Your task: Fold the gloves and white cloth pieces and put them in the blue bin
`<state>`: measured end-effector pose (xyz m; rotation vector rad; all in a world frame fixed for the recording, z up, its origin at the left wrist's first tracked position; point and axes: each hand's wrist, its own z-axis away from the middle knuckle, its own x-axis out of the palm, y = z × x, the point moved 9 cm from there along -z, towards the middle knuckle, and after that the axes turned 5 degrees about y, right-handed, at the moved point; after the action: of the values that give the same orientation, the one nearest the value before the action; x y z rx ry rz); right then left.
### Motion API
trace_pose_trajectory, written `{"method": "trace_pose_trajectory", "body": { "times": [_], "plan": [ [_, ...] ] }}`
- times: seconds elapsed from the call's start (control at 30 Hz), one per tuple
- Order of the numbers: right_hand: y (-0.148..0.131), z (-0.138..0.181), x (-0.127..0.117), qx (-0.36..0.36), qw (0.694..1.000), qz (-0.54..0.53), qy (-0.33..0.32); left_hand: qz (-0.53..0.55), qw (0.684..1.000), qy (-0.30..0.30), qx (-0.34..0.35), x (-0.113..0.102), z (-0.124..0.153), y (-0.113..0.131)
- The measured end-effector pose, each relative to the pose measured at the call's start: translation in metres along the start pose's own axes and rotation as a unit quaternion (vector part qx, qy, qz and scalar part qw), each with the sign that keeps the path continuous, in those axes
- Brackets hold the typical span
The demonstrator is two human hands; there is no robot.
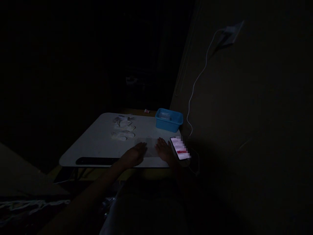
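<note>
Flat, translucent, plastic-looking sheet: on the white, round-cornered table.
Left hand: at the sheet's left side; finger spread too dark to tell.
Right hand: at its right side, fingers extended, slightly parted.
Glowing rectangular phone: beside the right hand.
Blue plastic basin: far right corner.

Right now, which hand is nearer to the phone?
Right. The right hand is close beside the phone, on its left; the left hand is farther off, with the right hand between it and the phone.
</note>
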<state>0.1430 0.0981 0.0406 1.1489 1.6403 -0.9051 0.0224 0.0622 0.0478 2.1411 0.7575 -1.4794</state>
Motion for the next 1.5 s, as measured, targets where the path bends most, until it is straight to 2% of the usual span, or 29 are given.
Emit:
{"method": "trace_pose_trajectory", "body": {
  "times": [0.2, 0.37, 0.5, 0.83, 1.03, 1.13, 1.27, 1.33, 1.37, 1.4, 1.5],
  "plan": [
    [0.000, -0.001, 0.000, 0.008, 1.000, -0.011, -0.007, -0.023, 0.998, -0.059, 0.002, 0.008, -0.013, 0.018],
    [0.001, -0.002, 0.002, 0.010, 1.000, -0.025, -0.011, -0.043, 0.997, -0.043, -0.041, -0.006, -0.015, 0.018],
    [0.001, -0.001, 0.001, 0.014, 0.999, -0.035, -0.005, -0.087, 0.991, -0.061, -0.078, -0.014, -0.013, 0.009],
    [0.001, 0.000, -0.001, 0.005, 0.999, -0.042, 0.020, -0.139, 0.988, -0.055, -0.046, -0.001, -0.026, 0.029],
    [0.010, -0.002, 0.001, 0.016, 0.992, -0.098, 0.074, -0.118, 0.991, -0.032, -0.055, -0.012, -0.024, 0.027],
    [0.024, -0.001, -0.003, 0.045, 0.965, -0.231, 0.115, -0.083, 0.993, -0.039, -0.078, -0.022, -0.024, 0.023],
    [0.053, 0.002, -0.006, 0.116, 0.893, -0.403, 0.164, 0.047, 0.984, -0.049, -0.167, -0.040, -0.029, 0.010],
    [0.064, 0.000, -0.005, 0.150, 0.851, -0.477, 0.163, 0.189, 0.954, -0.011, -0.233, -0.050, -0.032, -0.001],
    [0.068, -0.001, -0.001, 0.171, 0.815, -0.533, 0.148, 0.278, 0.922, 0.013, -0.268, -0.053, -0.033, -0.008],
    [0.069, -0.003, 0.003, 0.190, 0.777, -0.588, 0.124, 0.368, 0.878, 0.043, -0.302, -0.054, -0.032, -0.014],
    [0.061, -0.007, 0.012, 0.220, 0.681, -0.697, 0.038, 0.573, 0.710, 0.123, -0.390, -0.044, -0.026, -0.032]
  ]
}}
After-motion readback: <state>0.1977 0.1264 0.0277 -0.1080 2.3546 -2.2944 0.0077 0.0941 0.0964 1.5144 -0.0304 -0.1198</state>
